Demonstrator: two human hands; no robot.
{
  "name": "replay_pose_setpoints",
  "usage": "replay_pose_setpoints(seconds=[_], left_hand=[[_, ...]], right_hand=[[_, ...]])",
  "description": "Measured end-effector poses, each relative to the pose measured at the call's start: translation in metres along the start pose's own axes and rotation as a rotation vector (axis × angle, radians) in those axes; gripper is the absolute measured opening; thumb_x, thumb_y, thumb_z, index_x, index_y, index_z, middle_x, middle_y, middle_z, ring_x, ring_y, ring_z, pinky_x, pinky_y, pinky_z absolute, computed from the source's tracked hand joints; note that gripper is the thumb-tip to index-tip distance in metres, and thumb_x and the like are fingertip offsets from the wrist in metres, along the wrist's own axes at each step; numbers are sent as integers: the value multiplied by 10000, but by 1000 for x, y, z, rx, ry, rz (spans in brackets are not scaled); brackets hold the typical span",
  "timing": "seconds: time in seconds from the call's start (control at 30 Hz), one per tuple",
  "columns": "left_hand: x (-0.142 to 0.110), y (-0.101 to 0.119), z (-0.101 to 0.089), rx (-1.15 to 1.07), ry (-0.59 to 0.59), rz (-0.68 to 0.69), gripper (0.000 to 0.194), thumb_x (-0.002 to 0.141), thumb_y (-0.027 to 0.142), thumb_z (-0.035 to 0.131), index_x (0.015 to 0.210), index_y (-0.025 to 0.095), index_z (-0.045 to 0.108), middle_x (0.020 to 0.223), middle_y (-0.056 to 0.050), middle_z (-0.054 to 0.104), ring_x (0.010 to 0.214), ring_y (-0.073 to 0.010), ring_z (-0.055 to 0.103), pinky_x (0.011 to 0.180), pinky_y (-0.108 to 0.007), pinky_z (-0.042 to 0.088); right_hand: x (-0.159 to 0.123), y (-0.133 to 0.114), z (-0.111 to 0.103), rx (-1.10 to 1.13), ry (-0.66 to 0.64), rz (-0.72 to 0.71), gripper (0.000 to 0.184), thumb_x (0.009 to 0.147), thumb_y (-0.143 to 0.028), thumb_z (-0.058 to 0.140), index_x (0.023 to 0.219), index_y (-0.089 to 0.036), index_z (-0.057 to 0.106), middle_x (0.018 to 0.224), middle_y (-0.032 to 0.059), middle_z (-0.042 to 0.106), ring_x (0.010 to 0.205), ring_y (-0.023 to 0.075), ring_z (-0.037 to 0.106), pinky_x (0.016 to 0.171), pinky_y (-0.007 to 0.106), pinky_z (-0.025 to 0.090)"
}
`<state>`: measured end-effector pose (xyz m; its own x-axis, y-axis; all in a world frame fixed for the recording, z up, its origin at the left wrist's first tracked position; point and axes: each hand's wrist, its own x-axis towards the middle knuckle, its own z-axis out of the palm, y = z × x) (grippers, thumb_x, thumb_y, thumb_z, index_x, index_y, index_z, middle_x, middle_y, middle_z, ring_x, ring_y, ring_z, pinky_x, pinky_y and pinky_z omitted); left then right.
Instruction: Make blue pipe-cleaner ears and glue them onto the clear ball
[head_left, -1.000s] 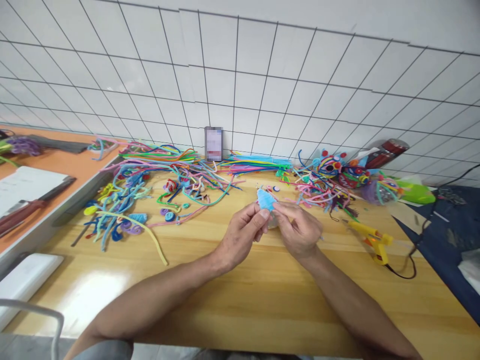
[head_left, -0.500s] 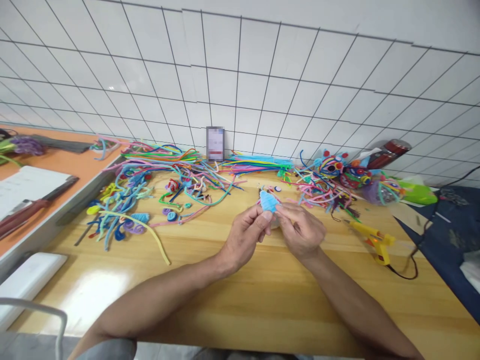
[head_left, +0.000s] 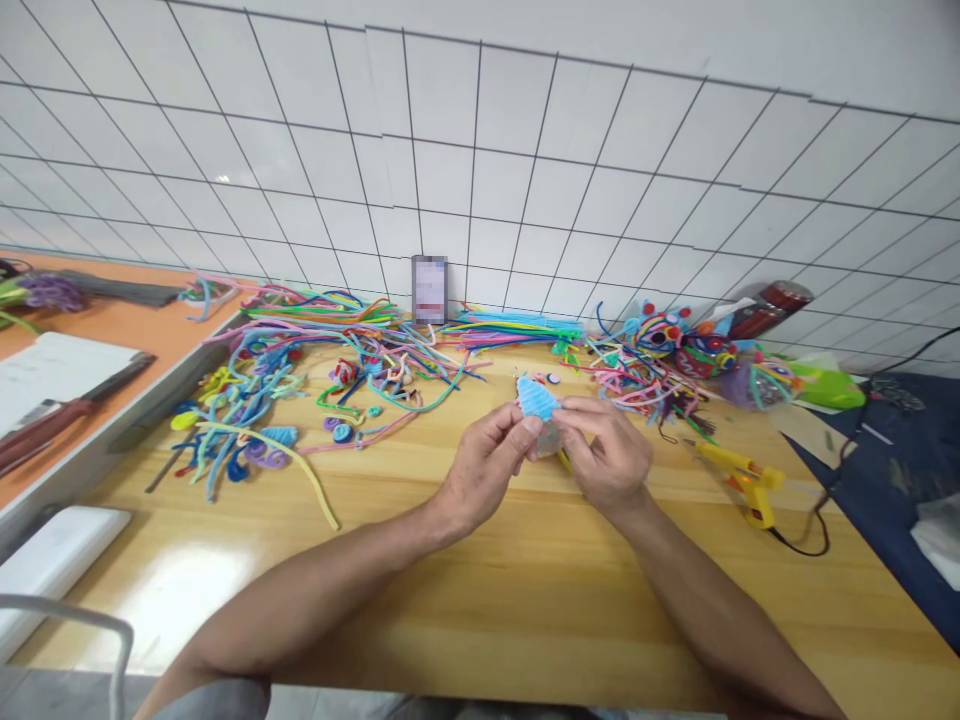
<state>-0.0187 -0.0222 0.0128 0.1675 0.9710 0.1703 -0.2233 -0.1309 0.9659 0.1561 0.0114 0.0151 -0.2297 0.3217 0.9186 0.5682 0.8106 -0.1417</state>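
Nearest you spreads the pale wood-grained worktop (head_left: 450,610). Over it, your left hand (head_left: 480,465) has its grip clamped, thumb on top, on the light-blue ribbed tapering piece (head_left: 536,398); your right hand (head_left: 611,455) has its grip pinched together at that piece's right edge. To your right lies the yellow plastic glue gun (head_left: 754,488). Beyond, many-coloured fuzzy stems (head_left: 259,400) tangle leftward, and a dark-edged upright phone (head_left: 430,290) stands by the white gridded wall (head_left: 570,180).

No text, number or sign is readable.
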Motion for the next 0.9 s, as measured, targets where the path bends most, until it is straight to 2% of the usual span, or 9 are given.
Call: replay_pose_setpoints(seconds=[0.23,0.43,0.57,0.67,0.73,0.8,0.9], left_hand=[[2,4,-2,-17,49,16,482,961,619,687,773,187,585,650,40,510,592,-103,428,590,-265,358],[0,-3,1,-54,36,-46,472,960,596,694,749,185,599,626,32,538,567,-99,426,576,-260,351],[5,8,-4,-32,20,-56,492,931,622,705,732,190,581,638,22,571,555,-95,442,561,-252,357],[22,21,-25,105,-25,-17,482,934,611,690,725,187,595,644,18,582,542,-91,455,548,-248,362],[37,24,-46,216,31,31,456,938,590,668,736,187,599,665,15,597,540,-89,454,543,-245,359],[51,17,-69,329,36,-6,436,937,572,634,729,192,580,662,15,600,526,-90,446,526,-243,349],[60,-7,-96,542,-11,-167,375,948,505,565,741,193,585,686,6,624,530,-104,460,519,-243,345]], right_hand=[[-4,-1,1,50,-1,27,243,936,-68,727,1055,-274,781,965,30,849,882,185,827,794,297,650],[-8,0,3,7,11,5,234,938,-57,726,1056,-253,775,964,40,847,892,183,828,801,288,657],[-4,1,5,30,9,20,232,938,-59,739,1083,-239,751,969,47,844,909,190,827,824,299,661],[2,0,3,35,-1,59,253,938,-92,757,1146,-233,734,1051,75,840,988,220,817,893,362,663],[5,-1,-1,23,1,96,248,937,-96,755,1141,-235,732,1111,89,827,1050,239,802,940,409,653],[4,-3,-7,17,3,123,232,933,-90,752,1107,-242,733,1123,83,815,1069,244,792,951,427,647],[-5,-5,-15,19,-57,112,237,921,-73,758,1085,-241,722,1126,81,802,1072,243,787,956,428,641]])
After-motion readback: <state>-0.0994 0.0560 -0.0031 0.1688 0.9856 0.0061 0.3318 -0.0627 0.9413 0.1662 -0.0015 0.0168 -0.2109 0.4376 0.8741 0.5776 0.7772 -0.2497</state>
